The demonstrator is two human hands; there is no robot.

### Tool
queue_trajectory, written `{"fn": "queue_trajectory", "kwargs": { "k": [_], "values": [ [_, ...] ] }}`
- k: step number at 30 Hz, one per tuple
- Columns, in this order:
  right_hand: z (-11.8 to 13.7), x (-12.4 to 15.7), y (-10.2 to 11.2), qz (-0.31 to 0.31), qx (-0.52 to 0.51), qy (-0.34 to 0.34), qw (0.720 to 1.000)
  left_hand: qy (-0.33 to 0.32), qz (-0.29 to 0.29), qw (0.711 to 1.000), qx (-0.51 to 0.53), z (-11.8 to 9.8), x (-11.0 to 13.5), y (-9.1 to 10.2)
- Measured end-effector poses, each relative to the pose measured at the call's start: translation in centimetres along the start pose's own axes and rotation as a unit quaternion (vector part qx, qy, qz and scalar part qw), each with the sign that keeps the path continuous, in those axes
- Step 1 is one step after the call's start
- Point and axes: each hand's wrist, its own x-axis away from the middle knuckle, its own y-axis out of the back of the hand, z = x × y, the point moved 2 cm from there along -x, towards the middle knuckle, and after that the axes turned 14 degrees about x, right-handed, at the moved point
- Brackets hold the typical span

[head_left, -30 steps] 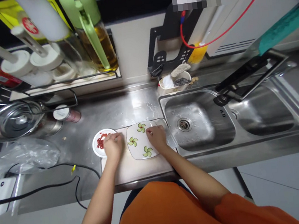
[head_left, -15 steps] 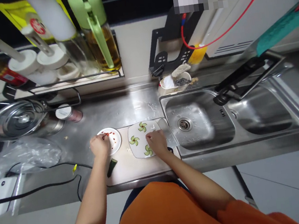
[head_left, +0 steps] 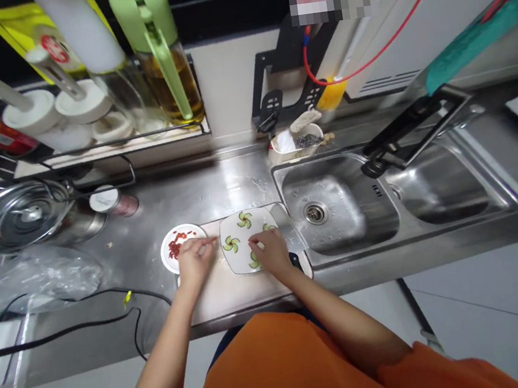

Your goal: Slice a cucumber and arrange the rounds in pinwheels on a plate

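On the cutting board point(head_left: 234, 296) lies a white squarish plate point(head_left: 242, 264) with green cucumber slices point(head_left: 231, 244) fanned into pinwheels, some with a red centre. A small round white dish point(head_left: 165, 257) to its left holds red goji berries point(head_left: 177, 241). My left hand point(head_left: 194, 265) is between dish and plate, thumb and finger pinched on a tiny reddish bit, apparently a goji berry. Above the plate's right part, my right hand point(head_left: 271, 251) has its fingertips pressed together; anything in them is too small to make out. It partly covers the cucumber slices there.
A knife with a broad blade point(head_left: 294, 231) lies right of the plate, beside the double sink point(head_left: 342, 208). At left are a lidded pot point(head_left: 27, 215), a plastic bag point(head_left: 40, 273), black cables point(head_left: 67, 334) and a jar point(head_left: 114, 201). An oil bottle point(head_left: 166, 72) stands on the rack.
My left hand has moved right from the goji berry dish to the plate's left edge, uncovering the berries. My right hand stays over the plate, fingertips together. The view has shifted slightly.
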Motion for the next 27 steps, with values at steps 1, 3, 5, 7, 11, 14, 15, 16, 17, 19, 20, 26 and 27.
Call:
{"fn": "queue_trajectory", "kwargs": {
  "k": [1, 3, 5, 7, 11, 14, 15, 16, 17, 19, 20, 26, 27],
  "values": [
    [0.1, 0.1, 0.1, -0.003, -0.004, 0.004, 1.000, -0.036, 0.021, 0.999, 0.008, -0.8, 0.2, -0.8],
    [0.2, 0.2, 0.2, -0.010, -0.011, 0.012, 1.000, -0.097, 0.066, 0.993, 0.017, -2.1, 0.6, -2.3],
    [0.0, 0.4, 0.3, -0.021, -0.013, 0.016, 1.000, -0.151, 0.098, 0.983, 0.020, -3.2, 0.7, -3.7],
    [-0.4, 0.7, 0.3, -0.033, -0.010, 0.013, 0.999, -0.196, 0.116, 0.974, 0.024, -4.0, 0.8, -4.6],
    [-1.3, 1.1, 0.6, -0.032, -0.002, -0.012, 0.999, -0.240, 0.130, 0.962, 0.031, -4.8, 0.7, -5.8],
    [-1.7, 1.3, 0.8, -0.023, 0.001, -0.024, 0.999, -0.252, 0.137, 0.958, 0.032, -5.1, 0.6, -6.4],
    [-1.8, 1.4, 0.9, -0.022, 0.001, -0.027, 0.999, -0.254, 0.137, 0.957, 0.032, -5.1, 0.6, -6.5],
    [-1.9, 1.4, 0.9, -0.023, 0.001, -0.031, 0.999, -0.256, 0.138, 0.956, 0.032, -5.1, 0.6, -6.7],
    [-2.0, 1.4, 0.9, -0.024, 0.002, -0.036, 0.999, -0.257, 0.140, 0.956, 0.031, -5.1, 0.6, -6.9],
    [-2.3, 1.5, 0.9, -0.027, 0.005, -0.046, 0.999, -0.260, 0.145, 0.954, 0.030, -5.0, 0.6, -7.3],
    [-2.5, 1.5, 0.9, -0.029, 0.006, -0.051, 0.998, -0.259, 0.148, 0.954, 0.028, -5.0, 0.6, -7.6],
    [-3.7, 1.3, 0.8, -0.041, 0.015, -0.066, 0.997, -0.253, 0.157, 0.954, 0.018, -4.6, 0.1, -9.7],
    [-3.9, 1.2, 0.8, -0.043, 0.017, -0.068, 0.997, -0.256, 0.157, 0.954, 0.018, -4.7, 0.0, -10.1]
  ]
}}
